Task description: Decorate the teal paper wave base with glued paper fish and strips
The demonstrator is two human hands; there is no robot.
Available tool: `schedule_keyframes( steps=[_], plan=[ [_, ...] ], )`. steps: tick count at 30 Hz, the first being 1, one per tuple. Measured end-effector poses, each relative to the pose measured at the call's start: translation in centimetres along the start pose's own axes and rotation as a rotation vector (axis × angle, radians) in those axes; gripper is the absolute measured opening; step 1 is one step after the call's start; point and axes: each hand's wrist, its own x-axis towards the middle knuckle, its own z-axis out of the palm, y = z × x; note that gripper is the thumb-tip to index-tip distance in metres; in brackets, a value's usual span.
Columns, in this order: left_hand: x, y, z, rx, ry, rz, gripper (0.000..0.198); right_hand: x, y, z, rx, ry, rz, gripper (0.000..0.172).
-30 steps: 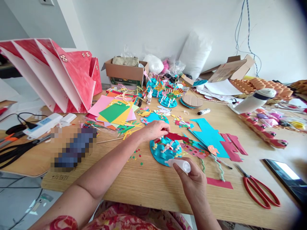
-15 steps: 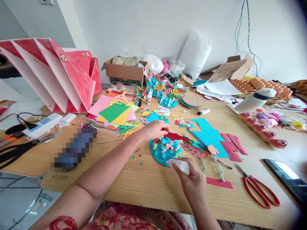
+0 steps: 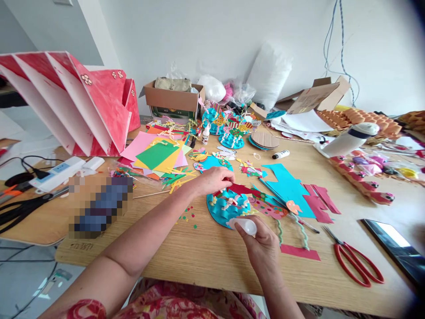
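Against the earlier views, the right hand is shifting slightly leftward, and the white squeeze bottle is now angling its nozzle over the near edge of the blue disc; work is apparently centring there. The right hand is closing round the bottle, thumb and fingers gripping. The left hand is curling its fingers beside 1 dark red paper strip; whether it is pinching that, I cannot tell. The disc is resting on the table, between both hands
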Motion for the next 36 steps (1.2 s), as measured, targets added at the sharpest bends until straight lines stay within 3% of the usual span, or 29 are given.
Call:
schedule_keyframes(
  steps=[6,13,25,36],
  plan=[
    [0.01,0.22,-0.07,0.000,-0.009,-0.011,0.012,-0.33,0.21,-0.52,-0.005,0.030,0.056,0.017],
    [-0.02,-0.01,0.02,0.001,0.000,0.004,0.012,-0.35,-0.27,-0.75,-0.034,-0.027,0.051,0.015],
    [0.03,-0.05,0.00,0.005,0.002,-0.006,0.013,0.10,0.05,-0.44,-0.115,0.028,-0.086,0.014],
    [0.02,-0.48,0.24,-0.001,0.004,0.033,0.012,0.24,0.19,-0.12,-0.103,-0.010,-0.106,0.014]
  ],
)
